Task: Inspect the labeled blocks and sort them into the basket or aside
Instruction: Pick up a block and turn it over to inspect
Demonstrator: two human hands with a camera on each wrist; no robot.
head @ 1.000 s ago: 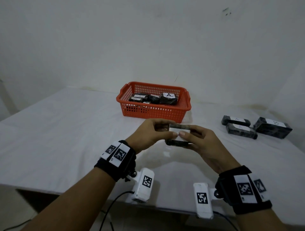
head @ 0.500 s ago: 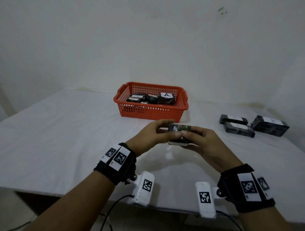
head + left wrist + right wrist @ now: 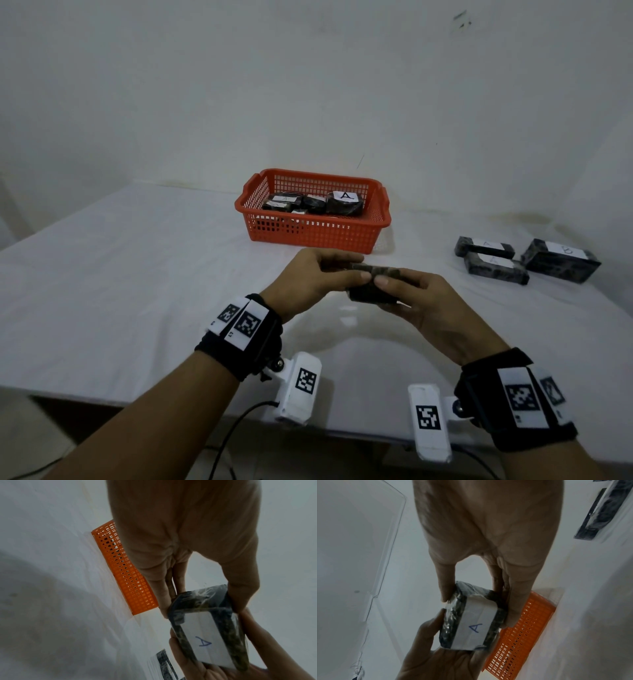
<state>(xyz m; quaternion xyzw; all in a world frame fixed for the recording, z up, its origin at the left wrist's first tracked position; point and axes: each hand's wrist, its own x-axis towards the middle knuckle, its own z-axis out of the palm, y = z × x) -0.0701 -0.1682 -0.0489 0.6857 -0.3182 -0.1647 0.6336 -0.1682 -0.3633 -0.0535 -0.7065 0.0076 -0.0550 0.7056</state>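
A dark wrapped block (image 3: 371, 286) is held above the table between both hands, in front of the orange basket (image 3: 315, 236). My left hand (image 3: 346, 270) pinches its left end. My right hand (image 3: 394, 291) grips its right end, thumb on top. In the head view only its dark sides show. In both wrist views the white label (image 3: 204, 638) marked "A" (image 3: 475, 628) faces down toward the wrists. The basket holds several dark blocks, one (image 3: 345, 202) labeled "A".
Three dark labeled blocks lie aside on the white table at the right: two slim ones (image 3: 484, 247) (image 3: 496, 269) and a bigger one (image 3: 561, 260). The wall stands close behind the basket. The table's front edge (image 3: 137, 401) runs under my wrists.
Both hands turned the block: its white label, facing up a second ago, now faces down, with a dark side on top. The hands stayed in about the same place.
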